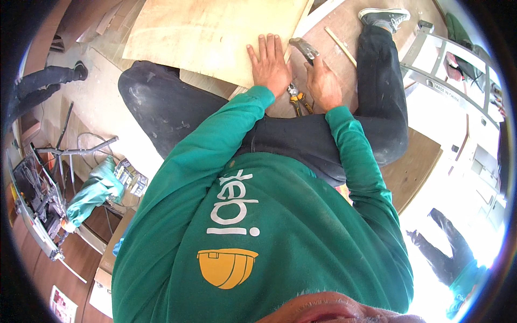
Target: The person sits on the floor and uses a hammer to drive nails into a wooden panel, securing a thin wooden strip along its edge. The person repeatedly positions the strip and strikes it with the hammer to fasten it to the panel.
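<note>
My left hand lies flat with its fingers spread on a pale plywood panel, close to the panel's right edge. Just right of that edge, my right hand is closed round a hammer. Its metal head sticks out past my fingers toward the panel edge, while most of the handle is hidden by the hand. Between my two wrists, pliers with yellow and black handles rest in front of my thigh. The panel's near corner lies over my bent left leg.
A thin wood strip lies beside my right leg. A metal stepladder is at the right, near a brown board. A machine, green cloth and cans are at left. Other people's legs and dark trousers show at both sides.
</note>
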A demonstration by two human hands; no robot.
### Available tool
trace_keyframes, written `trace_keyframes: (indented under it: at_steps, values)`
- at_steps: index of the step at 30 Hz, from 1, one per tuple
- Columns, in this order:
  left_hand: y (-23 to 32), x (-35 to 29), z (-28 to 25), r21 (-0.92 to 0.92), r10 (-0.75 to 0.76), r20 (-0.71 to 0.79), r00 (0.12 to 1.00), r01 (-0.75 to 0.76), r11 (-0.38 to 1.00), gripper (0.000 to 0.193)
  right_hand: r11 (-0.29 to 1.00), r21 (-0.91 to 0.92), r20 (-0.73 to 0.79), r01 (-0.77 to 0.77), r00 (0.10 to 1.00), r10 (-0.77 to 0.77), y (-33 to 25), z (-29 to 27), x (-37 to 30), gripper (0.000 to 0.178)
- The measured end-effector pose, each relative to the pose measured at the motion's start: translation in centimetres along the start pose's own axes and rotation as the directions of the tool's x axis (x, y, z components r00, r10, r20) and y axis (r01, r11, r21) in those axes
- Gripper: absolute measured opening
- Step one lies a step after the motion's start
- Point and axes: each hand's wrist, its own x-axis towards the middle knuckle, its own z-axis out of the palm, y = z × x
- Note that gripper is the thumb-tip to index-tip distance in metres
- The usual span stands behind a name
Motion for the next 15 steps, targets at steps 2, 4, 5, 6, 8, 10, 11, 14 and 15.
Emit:
trace_keyframes:
  at_steps: [2,4,5,6,8,10,11,14,15]
  values:
    - [-0.1,0.0,-0.1,-0.012,0.006,-0.004,1.0,-0.006,1.0,0.087,0.999,0.032,-0.078,-0.034,0.996,0.037,0.2,-0.1,0.4,0.028]
    - [-0.4,0.1,-0.3,-0.017,0.005,0.012,1.0,-0.005,1.0,0.089,0.989,0.079,-0.14,-0.126,0.981,0.136,0.3,-0.8,1.5,0.03]
    - [-0.4,-0.1,-0.5,-0.019,0.004,0.02,1.0,-0.004,1.0,0.089,0.974,0.111,-0.148,-0.199,0.965,0.214,0.4,-1.1,2.0,0.031]
    - [-0.4,0.0,-0.7,-0.044,0.001,0.026,1.0,0.001,0.999,0.09,0.952,0.144,-0.157,-0.269,0.944,0.29,0.6,-1.6,2.7,0.031]
    - [-0.2,0.1,-1.2,-0.093,-0.001,0.044,0.999,0.006,0.996,0.091,0.898,0.206,-0.186,-0.388,0.886,0.425,2.3,-1.9,3.7,0.04]
    - [-0.2,0.1,-1.3,-0.107,0.011,0.058,0.998,-0.004,0.994,0.094,0.841,0.253,-0.229,-0.479,0.815,0.533,5.9,-0.7,4.0,0.046]
    - [0.1,0.2,-1.5,-0.117,0.019,0.064,0.998,-0.012,0.993,0.095,0.834,0.302,-0.241,-0.461,0.81,0.535,8.9,0.6,3.8,0.053]
    - [-0.4,0.5,-1.6,-0.133,-0.008,0.093,0.996,0.02,0.991,0.1,0.733,0.2,-0.2,-0.651,0.705,0.681,9.2,1.3,3.3,0.058]
    - [-0.3,0.5,-1.8,-0.161,-0.015,0.107,0.994,0.032,0.986,0.101,0.744,0.243,-0.224,-0.623,0.71,0.667,10.0,1.8,3.0,0.06]
